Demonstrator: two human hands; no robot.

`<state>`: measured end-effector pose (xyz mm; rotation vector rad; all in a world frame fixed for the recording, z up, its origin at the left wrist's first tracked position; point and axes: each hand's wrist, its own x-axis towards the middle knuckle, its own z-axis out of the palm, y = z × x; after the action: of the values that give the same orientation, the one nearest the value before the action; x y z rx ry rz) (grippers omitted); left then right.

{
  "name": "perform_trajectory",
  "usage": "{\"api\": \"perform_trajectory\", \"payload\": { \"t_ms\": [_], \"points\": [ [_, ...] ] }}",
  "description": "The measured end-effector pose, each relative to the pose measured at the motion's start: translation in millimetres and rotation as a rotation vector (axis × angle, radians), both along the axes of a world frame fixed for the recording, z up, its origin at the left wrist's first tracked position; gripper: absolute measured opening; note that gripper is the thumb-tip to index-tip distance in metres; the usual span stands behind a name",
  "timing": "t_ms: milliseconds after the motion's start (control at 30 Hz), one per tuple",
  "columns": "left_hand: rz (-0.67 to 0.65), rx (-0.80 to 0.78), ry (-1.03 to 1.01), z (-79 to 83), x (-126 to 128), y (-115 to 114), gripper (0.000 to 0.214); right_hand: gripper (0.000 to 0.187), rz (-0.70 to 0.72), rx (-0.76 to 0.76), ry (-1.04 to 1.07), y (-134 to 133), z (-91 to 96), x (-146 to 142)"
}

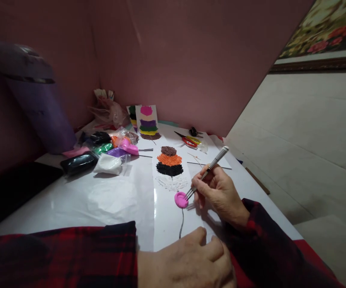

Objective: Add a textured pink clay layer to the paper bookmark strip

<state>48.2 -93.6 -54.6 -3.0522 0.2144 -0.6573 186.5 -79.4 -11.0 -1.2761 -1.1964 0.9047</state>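
My right hand (218, 192) is closed round a metal tool with a ribbed handle (218, 158), a fork-like tip pressed into a pink clay blob (181, 199). The blob lies on a white paper strip (168, 218), below bands of white, black, orange and brown clay (169, 164), and a thin dark line runs down from it. My left hand (188, 260) rests on the strip's near end, fingers curled loosely, with nothing visible in them. Both sleeves are red and black plaid.
Bags of coloured clay (107, 154) lie at the left. A finished striped clay card (147, 122) leans on the pink wall at the back. Red-handled scissors (188, 140) and thin sticks lie behind. A purple cylinder (37, 100) stands far left. The table's edge (260, 182) runs along the right.
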Motion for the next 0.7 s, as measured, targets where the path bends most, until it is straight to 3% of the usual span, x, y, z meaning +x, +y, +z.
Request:
{"api": "perform_trajectory", "payload": {
  "t_ms": [500,600,700],
  "points": [
    [0.018,-0.044,-0.012,5.1,3,1,0.026,0.024,0.045,0.026,-0.13,-1,-11.5,2],
    [0.101,-0.13,-0.038,11.8,0,-1,0.03,0.024,0.062,0.033,-0.161,-1,-11.9,3],
    [0.043,-0.095,0.008,22.0,-7,-2,0.029,0.022,0.073,0.051,-0.199,-1,-12.5,5]
  ]
}}
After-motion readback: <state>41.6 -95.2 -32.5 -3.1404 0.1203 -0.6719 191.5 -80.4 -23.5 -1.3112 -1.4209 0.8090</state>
